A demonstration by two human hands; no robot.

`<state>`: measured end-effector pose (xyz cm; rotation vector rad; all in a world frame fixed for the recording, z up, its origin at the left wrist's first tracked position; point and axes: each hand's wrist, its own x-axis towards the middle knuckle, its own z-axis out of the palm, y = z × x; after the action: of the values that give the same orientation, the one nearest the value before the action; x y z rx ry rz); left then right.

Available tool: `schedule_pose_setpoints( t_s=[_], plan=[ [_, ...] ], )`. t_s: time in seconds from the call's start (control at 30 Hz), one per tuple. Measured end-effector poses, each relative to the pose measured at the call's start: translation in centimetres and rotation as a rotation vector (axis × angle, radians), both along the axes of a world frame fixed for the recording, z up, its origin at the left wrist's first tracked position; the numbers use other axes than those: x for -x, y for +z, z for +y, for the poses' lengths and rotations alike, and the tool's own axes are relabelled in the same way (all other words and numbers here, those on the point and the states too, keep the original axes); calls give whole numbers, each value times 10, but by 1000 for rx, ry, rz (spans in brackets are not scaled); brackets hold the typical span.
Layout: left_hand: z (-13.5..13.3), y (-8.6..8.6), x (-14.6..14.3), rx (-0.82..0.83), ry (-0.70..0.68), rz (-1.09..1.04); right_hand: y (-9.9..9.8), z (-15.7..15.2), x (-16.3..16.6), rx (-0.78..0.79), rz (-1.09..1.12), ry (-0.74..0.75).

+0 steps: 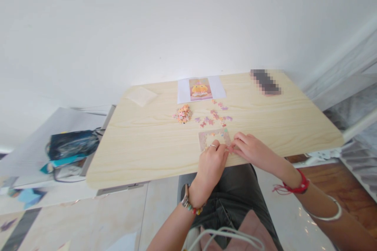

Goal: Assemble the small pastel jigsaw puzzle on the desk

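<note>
A small, partly assembled jigsaw puzzle (203,137) lies near the table's front edge, with a pieced border around a pale middle. My left hand (211,163) rests over its lower edge, fingers curled and pressed together; what lies under the fingertips is hidden. At the lower right corner, my right hand (250,150) pinches a small pinkish puzzle piece (230,149), close to the left fingertips. Loose purple and red pieces (215,115) are scattered just beyond the puzzle. Farther left sits a heap of orange and pink pieces (184,114).
A paper sheet with a printed yellow character picture (200,89) lies at the table's back. A translucent bag (141,96) is at the back left, and a pixelated dark object (266,82) at the back right. A dark bag (72,144) stands left of the table (132,153).
</note>
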<state>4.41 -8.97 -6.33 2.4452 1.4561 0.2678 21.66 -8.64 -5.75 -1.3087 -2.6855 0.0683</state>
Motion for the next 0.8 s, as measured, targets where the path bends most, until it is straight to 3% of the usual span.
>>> schedule_pose_setpoints(
  t_s=[0.8],
  plan=[
    [-1,0,1,-18,-42,50,1,-7,1,-89,40,-38]
  ],
)
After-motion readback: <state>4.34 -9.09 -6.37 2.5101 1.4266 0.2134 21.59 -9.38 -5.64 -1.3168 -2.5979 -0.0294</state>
